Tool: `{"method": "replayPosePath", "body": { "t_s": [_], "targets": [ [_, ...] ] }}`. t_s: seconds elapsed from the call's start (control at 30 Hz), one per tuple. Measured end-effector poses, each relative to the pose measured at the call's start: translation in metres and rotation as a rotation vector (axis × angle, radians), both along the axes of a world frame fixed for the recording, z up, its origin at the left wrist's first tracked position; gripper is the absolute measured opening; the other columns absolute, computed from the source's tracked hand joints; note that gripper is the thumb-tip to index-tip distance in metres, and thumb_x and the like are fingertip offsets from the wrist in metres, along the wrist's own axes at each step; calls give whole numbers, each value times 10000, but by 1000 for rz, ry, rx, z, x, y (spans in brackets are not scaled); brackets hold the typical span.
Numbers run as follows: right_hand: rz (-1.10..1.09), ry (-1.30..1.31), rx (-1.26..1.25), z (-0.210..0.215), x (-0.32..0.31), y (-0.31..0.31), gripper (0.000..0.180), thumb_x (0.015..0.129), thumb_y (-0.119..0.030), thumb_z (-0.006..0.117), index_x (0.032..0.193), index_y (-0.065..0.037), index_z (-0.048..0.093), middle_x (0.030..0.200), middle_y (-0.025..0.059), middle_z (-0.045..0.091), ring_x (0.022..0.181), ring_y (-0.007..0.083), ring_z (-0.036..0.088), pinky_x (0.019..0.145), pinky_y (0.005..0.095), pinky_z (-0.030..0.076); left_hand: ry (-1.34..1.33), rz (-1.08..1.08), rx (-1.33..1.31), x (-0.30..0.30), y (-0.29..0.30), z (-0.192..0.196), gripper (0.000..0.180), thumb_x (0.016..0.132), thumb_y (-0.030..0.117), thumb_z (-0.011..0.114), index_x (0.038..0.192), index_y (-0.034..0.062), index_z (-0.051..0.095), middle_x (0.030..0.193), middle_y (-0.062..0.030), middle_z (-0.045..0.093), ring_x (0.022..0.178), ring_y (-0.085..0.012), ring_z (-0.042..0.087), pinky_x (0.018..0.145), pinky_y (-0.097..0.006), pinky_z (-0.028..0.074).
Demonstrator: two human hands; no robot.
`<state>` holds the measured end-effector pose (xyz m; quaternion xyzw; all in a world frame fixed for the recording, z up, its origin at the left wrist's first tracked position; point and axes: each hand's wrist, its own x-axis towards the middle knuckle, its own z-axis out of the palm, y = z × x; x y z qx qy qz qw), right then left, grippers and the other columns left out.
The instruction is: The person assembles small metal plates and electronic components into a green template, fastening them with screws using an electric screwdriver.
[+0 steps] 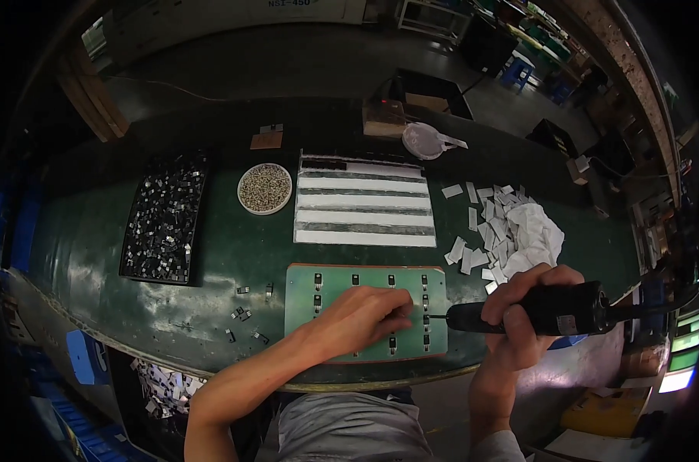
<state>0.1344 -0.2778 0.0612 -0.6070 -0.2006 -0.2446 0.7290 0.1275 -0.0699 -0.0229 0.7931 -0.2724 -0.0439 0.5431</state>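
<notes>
A green board [299, 281] lies in front of me near the table's front edge. Small black three-legged components, such as this one [392, 344], sit on it in spaced rows. Over the board's middle is my left hand [365, 314], its fingers curled and pressed together; what they hold, if anything, is hidden. My right hand [515, 327] grips a black electric screwdriver [569, 308], held sideways with its cord running off to the right. Its thin bit points left, at the board's right column of components, close to my left fingertips.
Left of the board lie several loose components [242, 313]; beyond them stands a black tray [122, 258] full of more. Behind the board are a round dish of small screws [265, 189] and a panel with white strips [365, 201]. Small white pieces [473, 219] and crumpled white material [538, 235] lie right.
</notes>
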Motion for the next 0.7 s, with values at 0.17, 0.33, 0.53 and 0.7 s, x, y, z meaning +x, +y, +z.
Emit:
{"method": "replayPosePath", "body": {
  "t_s": [0.17, 0.33, 0.53, 0.7],
  "targets": [
    [82, -35, 17, -5, 5, -1, 500, 764, -9, 669, 1195, -11, 416, 874, 167, 568, 513, 164, 559, 458, 285, 524, 20, -6, 49, -1, 0, 4, 189, 861, 83, 753, 919, 12, 588, 822, -165, 665, 781, -416, 641, 650, -475, 483],
    [109, 17, -41, -4, 7, 0, 564, 718, 103, 723, 1165, -35, 408, 773, 140, 637, 580, 171, 621, 561, 271, 547, -16, -8, 59, -1, 0, 1, 140, 861, 73, 745, 931, 4, 646, 849, -159, 675, 797, -405, 655, 671, -471, 506],
    [94, 51, -111, -8, 7, 4, 568, 671, 119, 703, 1124, -56, 408, 717, 89, 638, 588, 134, 559, 587, 254, 449, -82, -29, 66, -1, 0, -3, 154, 869, 58, 731, 1010, 2, 706, 928, -145, 688, 830, -371, 681, 705, -436, 546],
    [125, 80, -99, -9, 4, 4, 585, 658, 123, 721, 1120, -61, 414, 722, 87, 646, 607, 134, 567, 601, 257, 454, -154, -4, 93, -3, -2, -3, 185, 896, 56, 705, 1076, 12, 708, 946, -142, 689, 847, -349, 690, 721, -416, 564]
  ]
}}
